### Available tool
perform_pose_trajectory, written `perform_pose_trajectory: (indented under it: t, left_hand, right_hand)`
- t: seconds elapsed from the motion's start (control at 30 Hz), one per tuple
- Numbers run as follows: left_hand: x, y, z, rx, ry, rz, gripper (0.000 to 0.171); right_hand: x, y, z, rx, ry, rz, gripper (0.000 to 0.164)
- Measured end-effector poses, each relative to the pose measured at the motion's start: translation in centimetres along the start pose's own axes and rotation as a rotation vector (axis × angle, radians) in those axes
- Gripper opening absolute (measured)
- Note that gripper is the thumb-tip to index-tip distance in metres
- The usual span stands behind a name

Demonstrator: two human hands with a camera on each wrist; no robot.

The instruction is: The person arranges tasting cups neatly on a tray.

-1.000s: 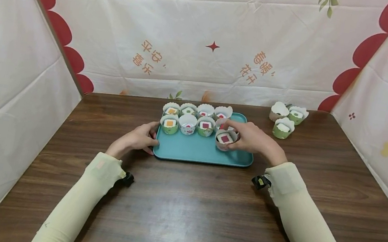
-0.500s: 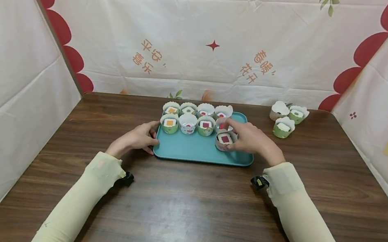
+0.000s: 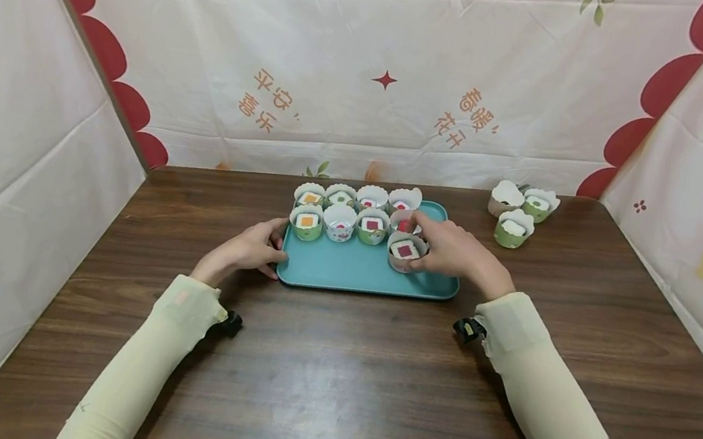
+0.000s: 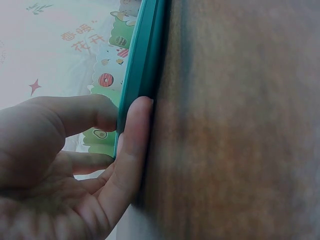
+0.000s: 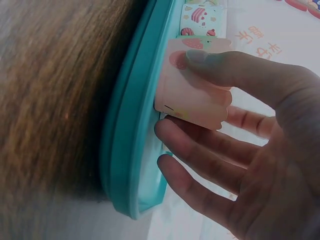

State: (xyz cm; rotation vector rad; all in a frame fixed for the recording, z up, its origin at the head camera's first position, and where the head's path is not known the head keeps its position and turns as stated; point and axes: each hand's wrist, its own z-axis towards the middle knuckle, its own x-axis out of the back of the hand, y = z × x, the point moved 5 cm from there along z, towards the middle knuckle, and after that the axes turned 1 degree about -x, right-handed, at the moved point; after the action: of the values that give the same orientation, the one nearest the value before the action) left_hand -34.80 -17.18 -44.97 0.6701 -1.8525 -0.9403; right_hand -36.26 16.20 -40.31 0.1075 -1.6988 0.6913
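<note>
My right hand (image 3: 458, 252) grips a pink paper baking cup (image 3: 405, 250) at the right front of the teal tray (image 3: 337, 270). A white piece with a dark red square on top sits in that cup. In the right wrist view, my thumb presses the wall of the pink cup (image 5: 195, 92), whose base is at the tray's surface. My left hand (image 3: 249, 247) holds the tray's left edge. The left wrist view has fingers on both sides of the tray rim (image 4: 142, 65). Behind the pink cup stand two rows of filled paper cups (image 3: 340, 225), partly hidden by my right fingers.
Three more paper cups (image 3: 514, 229) stand grouped at the table's back right. The brown wooden table (image 3: 315, 379) has printed cloth walls (image 3: 371, 125) behind it and at both sides.
The pink paper baking cup and my right hand have shifted very slightly left. My left hand stays on the tray's edge, and the other cups keep their places.
</note>
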Motion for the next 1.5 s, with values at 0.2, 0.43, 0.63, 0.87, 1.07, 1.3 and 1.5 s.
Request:
perform_pose_trajectory:
  t: [0.2,0.43,0.63,0.87,1.07,1.3,1.5]
  left_hand:
    - [0.0,-0.1,0.0,0.004,0.001,0.001,0.086]
    - [0.0,-0.1,0.0,0.004,0.002,0.004,0.086]
    - [0.0,0.3,0.2,-0.001,0.003,0.009,0.086]
    - [0.0,0.3,0.2,0.001,-0.005,0.024,0.086]
    - [-0.2,0.2,0.2,-0.001,-0.009,0.040,0.084]
    - [-0.1,-0.2,0.2,0.007,-0.008,0.044,0.085]
    - [0.0,-0.3,0.1,-0.020,-0.008,0.037,0.085]
  right_hand:
    - [0.0,0.1,0.0,-0.025,0.008,-0.009,0.065]
    - [0.3,0.1,-0.1,-0.029,0.017,-0.016,0.063]
    - [0.7,0.1,-0.5,-0.032,0.005,0.002,0.066]
    - [2.4,0.7,-1.6,-0.043,-0.029,0.041,0.074]
    - [5.7,3.0,-4.0,-0.078,0.074,0.153,0.063]
    - [9.3,6.6,-6.4,-0.133,0.238,0.154,0.057]
    - [10.6,11.0,-7.8,-0.235,0.436,0.218,0.061]
